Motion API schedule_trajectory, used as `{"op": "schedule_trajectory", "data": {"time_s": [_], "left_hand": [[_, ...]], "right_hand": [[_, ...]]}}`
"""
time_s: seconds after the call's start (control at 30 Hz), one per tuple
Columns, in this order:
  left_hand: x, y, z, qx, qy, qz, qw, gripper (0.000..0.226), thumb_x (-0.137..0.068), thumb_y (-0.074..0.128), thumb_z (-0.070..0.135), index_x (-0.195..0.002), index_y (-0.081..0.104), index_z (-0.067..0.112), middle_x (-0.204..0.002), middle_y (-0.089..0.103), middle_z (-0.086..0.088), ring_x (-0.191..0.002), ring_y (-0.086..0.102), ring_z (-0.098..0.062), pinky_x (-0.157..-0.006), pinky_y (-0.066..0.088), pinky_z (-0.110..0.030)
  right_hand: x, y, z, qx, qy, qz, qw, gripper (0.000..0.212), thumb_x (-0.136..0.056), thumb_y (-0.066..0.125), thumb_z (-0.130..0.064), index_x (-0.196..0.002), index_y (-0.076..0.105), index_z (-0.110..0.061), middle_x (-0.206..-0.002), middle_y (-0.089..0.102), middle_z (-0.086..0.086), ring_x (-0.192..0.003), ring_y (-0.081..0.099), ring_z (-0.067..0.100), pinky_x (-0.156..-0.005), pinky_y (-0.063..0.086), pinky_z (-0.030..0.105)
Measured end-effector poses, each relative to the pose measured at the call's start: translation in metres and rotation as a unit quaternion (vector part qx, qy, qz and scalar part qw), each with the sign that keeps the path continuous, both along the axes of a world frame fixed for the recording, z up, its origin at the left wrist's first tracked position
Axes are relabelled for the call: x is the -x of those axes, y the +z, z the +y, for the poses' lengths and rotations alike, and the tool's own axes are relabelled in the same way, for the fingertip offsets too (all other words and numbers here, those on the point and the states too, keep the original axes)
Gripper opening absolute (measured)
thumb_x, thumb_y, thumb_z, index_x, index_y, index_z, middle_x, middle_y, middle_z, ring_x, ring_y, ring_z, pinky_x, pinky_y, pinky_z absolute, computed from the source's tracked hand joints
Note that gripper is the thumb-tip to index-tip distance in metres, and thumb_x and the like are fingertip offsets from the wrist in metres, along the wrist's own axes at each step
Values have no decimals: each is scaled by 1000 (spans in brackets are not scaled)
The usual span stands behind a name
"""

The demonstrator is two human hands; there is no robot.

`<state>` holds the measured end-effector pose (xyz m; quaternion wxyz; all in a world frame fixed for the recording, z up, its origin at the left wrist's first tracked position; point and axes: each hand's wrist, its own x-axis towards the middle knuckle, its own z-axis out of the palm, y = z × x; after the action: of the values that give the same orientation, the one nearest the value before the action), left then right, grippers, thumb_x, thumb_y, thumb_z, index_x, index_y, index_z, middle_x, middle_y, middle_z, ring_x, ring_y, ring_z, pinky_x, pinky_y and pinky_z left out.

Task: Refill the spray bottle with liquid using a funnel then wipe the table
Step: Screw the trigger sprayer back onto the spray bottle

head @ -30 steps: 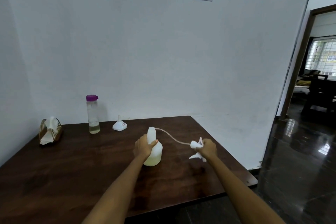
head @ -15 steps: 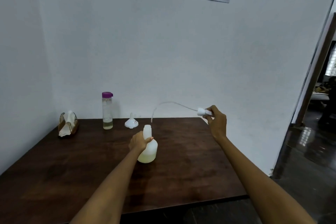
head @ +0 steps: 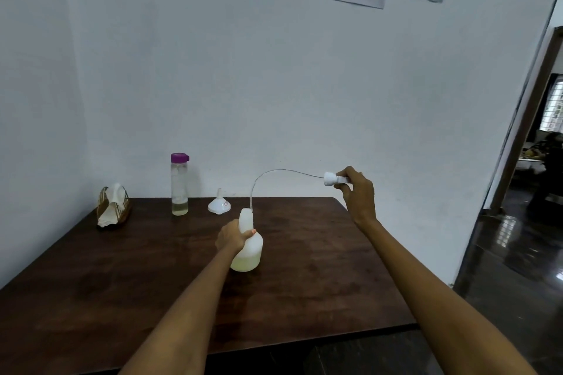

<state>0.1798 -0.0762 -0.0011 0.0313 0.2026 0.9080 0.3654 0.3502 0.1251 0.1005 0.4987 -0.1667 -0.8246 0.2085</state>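
Note:
A white spray bottle (head: 249, 253) stands upright in the middle of the dark wooden table (head: 122, 298), with pale yellow liquid in its lower part. My left hand (head: 232, 237) grips its neck. My right hand (head: 357, 192) holds the white spray head (head: 332, 178) raised to the right of the bottle. Its thin dip tube (head: 268, 175) arcs from the head down to the bottle's open mouth. A white funnel (head: 219, 204) lies upside down behind the bottle. A clear water bottle (head: 179, 184) with a purple cap stands to the funnel's left, holding a little liquid.
A wooden holder with white tissues (head: 113, 207) sits at the table's far left by the wall. White walls close the back and left. The table's right edge gives onto a dark glossy floor (head: 502, 268) and a doorway (head: 539, 131).
My right hand lifted the spray head from table height up and to the right, drawing the tube out of the bottle. In the last half second it barely moved. My left hand kept its hold.

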Motion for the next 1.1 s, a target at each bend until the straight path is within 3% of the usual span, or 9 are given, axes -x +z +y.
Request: {"op": "schedule_trajectory", "data": {"time_s": [0.2,0.3,0.37,0.6,0.7,0.8,0.93,1.0,1.1], "left_hand": [[0,0,1,0,2,-1,1000,50,-90,58,40,-126,50,6,-129,57,-12,-120,53,-28,-93,45,-36],[1,-1,0,3,1,0,1000,51,-90,58,41,-127,50,6,-130,56,-11,-120,53,-28,-92,46,-36],[2,-2,0,3,0,-1,1000,51,-90,58,41,-127,50,7,-130,56,-11,-120,53,-28,-93,45,-36],[6,-4,-2,-5,-11,2,1000,52,-89,60,42,-126,51,7,-129,57,-12,-119,54,-29,-93,46,-38],[7,-5,-2,-10,-10,3,1000,52,-88,60,43,-125,52,7,-127,58,-12,-118,55,-29,-92,46,-38],[7,-6,-2,-13,-6,1,1000,55,-88,60,43,-129,50,7,-131,56,-11,-121,53,-29,-93,46,-38],[6,-6,-1,-13,-9,1,1000,56,-89,60,42,-131,49,6,-132,56,-12,-122,52,-29,-94,45,-38],[5,-5,-1,-13,-10,1,1000,56,-89,59,41,-131,49,6,-133,55,-12,-122,52,-29,-94,45,-38],[5,-5,-2,-14,-10,0,1000,54,-89,59,41,-130,50,7,-132,56,-12,-122,52,-29,-95,44,-39]], "right_hand": [[3,8,-4,4,2,28,1000,8,-81,63,5,-85,61,-1,-83,69,13,-80,58,31,-68,44,37],[4,2,-6,-13,7,-10,1000,7,-83,59,8,-85,61,1,-80,66,17,-74,56,31,-91,45,40],[6,-3,-7,-35,-1,-37,999,6,-84,57,8,-84,60,3,-77,64,19,-68,51,26,-108,36,40],[5,2,-10,-25,0,-15,1000,5,-84,57,10,-85,60,5,-75,62,21,-67,54,33,-116,29,45],[4,11,-10,-37,4,5,999,6,-83,59,9,-86,61,4,-78,65,19,-68,53,30,-98,42,40],[2,18,-10,-37,6,18,999,7,-82,60,8,-87,62,3,-80,67,18,-73,54,33,-75,42,35],[2,16,-10,-30,14,27,999,10,-80,61,10,-85,62,1,-78,66,15,-74,53,30,-74,40,31],[3,11,-9,-29,18,15,999,10,-80,60,11,-84,61,2,-77,66,16,-71,52,29,-87,45,41],[6,0,-4,-57,13,-21,998,9,-82,56,12,-81,59,3,-73,64,16,-64,47,24,-111,34,50]]}}
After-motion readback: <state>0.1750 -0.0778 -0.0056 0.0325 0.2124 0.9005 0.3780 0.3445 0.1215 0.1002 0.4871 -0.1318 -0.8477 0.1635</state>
